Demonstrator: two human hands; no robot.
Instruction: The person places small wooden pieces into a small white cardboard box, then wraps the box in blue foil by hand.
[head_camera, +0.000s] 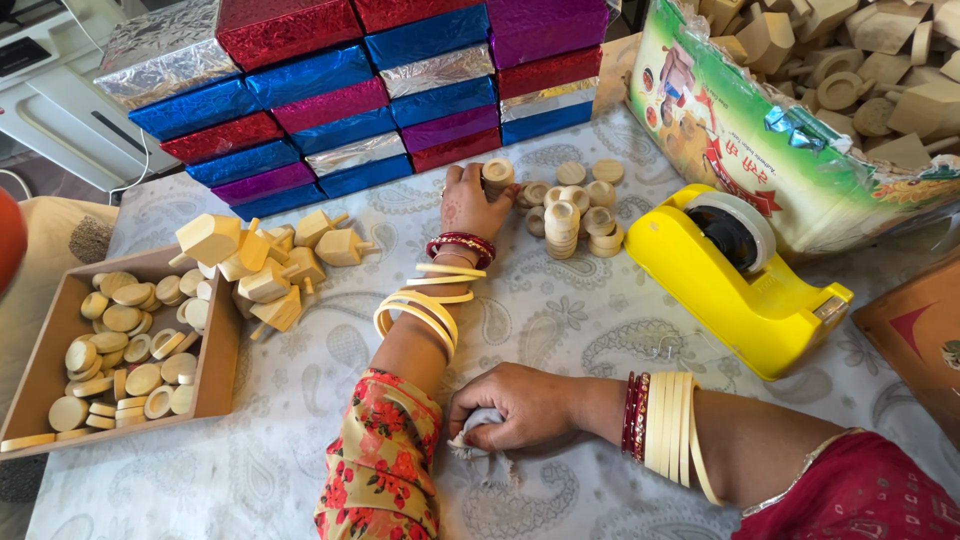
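Small round wooden disc (497, 172), upright, pinched above pale stacked discs (573, 210); crumpled grey cloth (478, 424).

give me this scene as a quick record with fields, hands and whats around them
left hand: reaches out, gripping a small wooden disc
right hand: rests on the table, closed on a crumpled cloth
disc pile: loose and stacked wooden discs beside the left hand
tape dispenser: yellow, right of the discs
wooden tops: heaped left of the arm
cardboard tray: holds more discs
foil boxes: stacked behind, many colours
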